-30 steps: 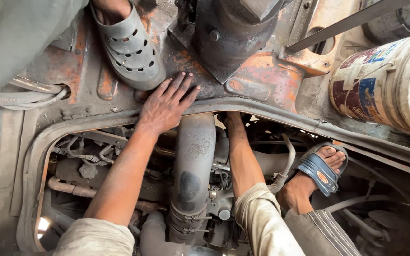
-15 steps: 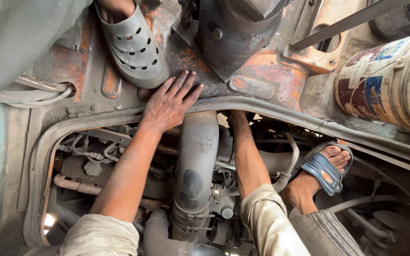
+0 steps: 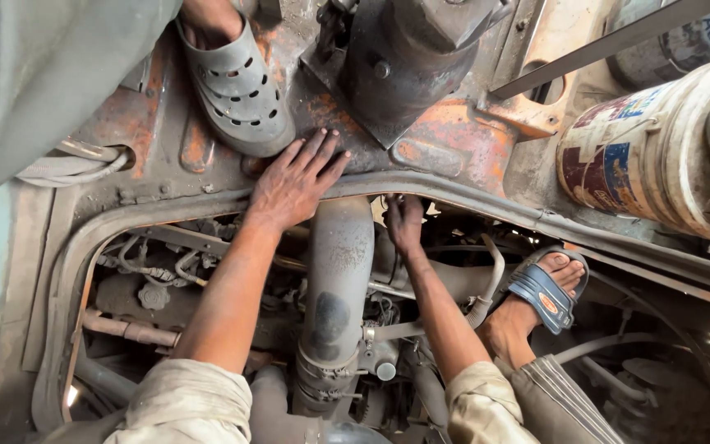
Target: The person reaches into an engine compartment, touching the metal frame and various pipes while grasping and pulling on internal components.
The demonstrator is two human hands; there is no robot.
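My left hand lies flat with fingers spread on the rusty metal floor at the rim of an engine opening. It holds nothing. My right hand reaches under that rim, beside the thick grey pipe, and its fingers are hidden in the dark gap, so I cannot tell what they touch. The pipe runs down the middle of the opening between my two forearms.
Another person's foot in a grey perforated clog stands just above my left hand. A foot in a blue sandal rests at the right of the opening. A dirty printed bucket lies at the right. A dark metal housing stands above.
The view has drifted slightly. My right hand has reached a little further under the rim. The left hand stays flat in the same place.
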